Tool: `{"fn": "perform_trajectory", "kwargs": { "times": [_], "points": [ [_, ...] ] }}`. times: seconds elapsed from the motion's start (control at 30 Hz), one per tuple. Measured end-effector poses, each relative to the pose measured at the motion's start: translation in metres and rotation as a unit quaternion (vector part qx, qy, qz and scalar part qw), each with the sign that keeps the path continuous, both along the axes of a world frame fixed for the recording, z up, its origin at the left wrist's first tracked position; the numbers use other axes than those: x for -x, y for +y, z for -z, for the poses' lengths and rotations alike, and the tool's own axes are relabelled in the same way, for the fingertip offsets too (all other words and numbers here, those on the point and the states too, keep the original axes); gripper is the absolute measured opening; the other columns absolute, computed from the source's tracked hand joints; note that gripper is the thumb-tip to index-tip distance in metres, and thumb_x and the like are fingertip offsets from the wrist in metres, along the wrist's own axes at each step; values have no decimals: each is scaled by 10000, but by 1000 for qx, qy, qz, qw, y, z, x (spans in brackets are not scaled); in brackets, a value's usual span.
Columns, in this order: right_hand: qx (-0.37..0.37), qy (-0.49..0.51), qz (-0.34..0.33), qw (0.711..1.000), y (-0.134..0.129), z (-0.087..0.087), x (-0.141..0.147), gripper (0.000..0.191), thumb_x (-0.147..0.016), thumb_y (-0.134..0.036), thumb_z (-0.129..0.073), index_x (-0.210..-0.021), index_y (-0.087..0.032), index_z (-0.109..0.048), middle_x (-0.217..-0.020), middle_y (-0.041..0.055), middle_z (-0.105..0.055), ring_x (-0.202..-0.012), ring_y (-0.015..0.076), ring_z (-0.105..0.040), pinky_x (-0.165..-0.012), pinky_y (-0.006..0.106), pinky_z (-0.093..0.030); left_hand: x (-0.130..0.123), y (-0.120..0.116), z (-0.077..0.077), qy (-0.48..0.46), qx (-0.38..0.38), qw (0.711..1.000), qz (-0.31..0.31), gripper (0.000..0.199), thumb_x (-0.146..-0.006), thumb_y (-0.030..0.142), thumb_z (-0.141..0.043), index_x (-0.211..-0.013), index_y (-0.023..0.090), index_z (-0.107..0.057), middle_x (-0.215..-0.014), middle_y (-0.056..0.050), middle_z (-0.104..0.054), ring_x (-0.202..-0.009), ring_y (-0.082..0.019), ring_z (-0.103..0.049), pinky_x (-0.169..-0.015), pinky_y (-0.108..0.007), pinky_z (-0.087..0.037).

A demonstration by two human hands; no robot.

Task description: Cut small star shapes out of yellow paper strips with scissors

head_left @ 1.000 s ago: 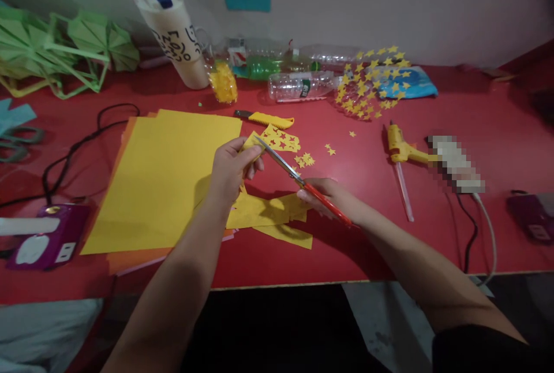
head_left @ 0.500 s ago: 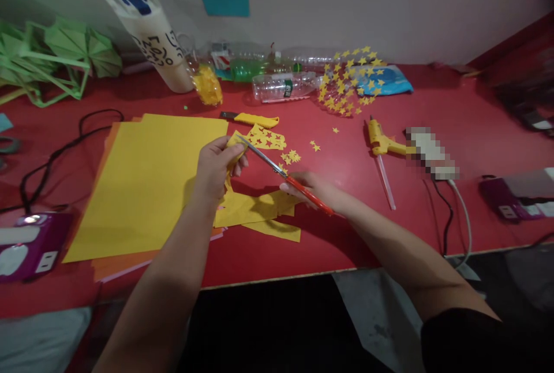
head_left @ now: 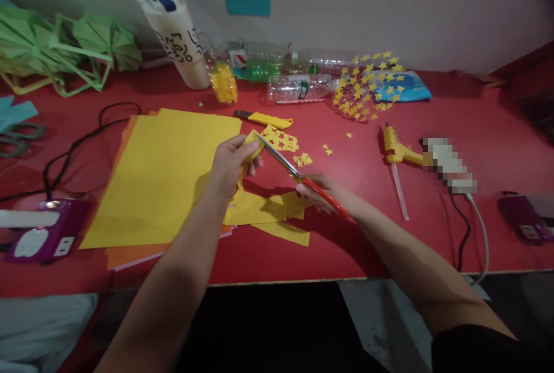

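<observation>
My left hand [head_left: 232,164] pinches a small piece of yellow paper [head_left: 253,143] above the red table. Red-handled scissors [head_left: 298,174] are in my right hand [head_left: 326,193], their blades pointing up and left with the tips at the paper's edge. The fingers inside the handles are partly hidden. Beyond the blades lies a yellow sheet with star-shaped holes [head_left: 281,138]. Several small yellow stars [head_left: 303,159] rest on the table just right of the blades. Yellow paper scraps [head_left: 255,209] lie below my hands.
Left of my hands is a stack of yellow sheets [head_left: 160,176] over orange ones. A yellow utility knife [head_left: 268,120] lies behind. At right are a yellow glue gun [head_left: 393,145] and a star-covered clear bottle [head_left: 363,87]. A white tumbler [head_left: 182,44] stands near the wall.
The whole scene has shifted slightly right as the camera turned left. Both hands keep nearly the same pose, with the scissor tips still at the paper.
</observation>
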State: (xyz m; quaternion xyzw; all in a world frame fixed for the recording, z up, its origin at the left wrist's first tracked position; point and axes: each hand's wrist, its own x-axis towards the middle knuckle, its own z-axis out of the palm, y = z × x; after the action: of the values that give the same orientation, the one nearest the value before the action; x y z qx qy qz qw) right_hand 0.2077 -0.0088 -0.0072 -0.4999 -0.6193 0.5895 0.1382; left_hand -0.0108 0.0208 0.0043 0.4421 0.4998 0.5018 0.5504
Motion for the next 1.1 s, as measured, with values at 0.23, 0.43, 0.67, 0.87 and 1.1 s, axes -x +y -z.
{"fn": "perform_trajectory", "kwargs": {
  "times": [0.23,0.43,0.67,0.87,1.1],
  "points": [
    [9,26,3,1000,-3,2,0,521,-813,-676,-653,-686,-228,-421,-480,-107,-374,-356,53,-358,-363,215,-321,1,1,2,3,11,1000,1,150,-731,269,-640,-621,188,-577,-470,23,-592,-325,-49,-428,-347,-189,-308],
    [17,35,-9,999,-3,6,-1,515,-820,-657,-655,-678,-230,-404,-483,-108,-372,-357,50,-361,-350,206,-310,1,2,3,5,12,1000,2,143,-745,253,-629,-624,190,-586,-475,19,-597,-326,-45,-422,-348,-189,-305],
    [17,20,-3,1000,-4,4,-1,494,-836,-641,-648,-691,-229,-416,-490,-106,-371,-363,54,-367,-359,208,-315,1,1,2,-2,15,1000,2,149,-741,248,-635,-616,190,-577,-469,23,-590,-319,-40,-414,-345,-186,-300],
    [13,3,1,1000,-4,2,0,513,-823,-670,-637,-681,-229,-417,-485,-100,-379,-360,61,-383,-360,213,-317,1,1,3,-1,17,1000,2,136,-744,248,-636,-630,189,-593,-472,25,-592,-323,-42,-419,-344,-184,-303],
    [-11,11,1,1000,-2,2,-2,526,-817,-681,-649,-676,-228,-422,-495,-97,-366,-381,62,-365,-392,227,-309,2,0,3,-6,-8,1000,17,202,-802,296,-625,-638,184,-584,-509,8,-602,-385,-77,-498,-408,-211,-400]
  ]
}}
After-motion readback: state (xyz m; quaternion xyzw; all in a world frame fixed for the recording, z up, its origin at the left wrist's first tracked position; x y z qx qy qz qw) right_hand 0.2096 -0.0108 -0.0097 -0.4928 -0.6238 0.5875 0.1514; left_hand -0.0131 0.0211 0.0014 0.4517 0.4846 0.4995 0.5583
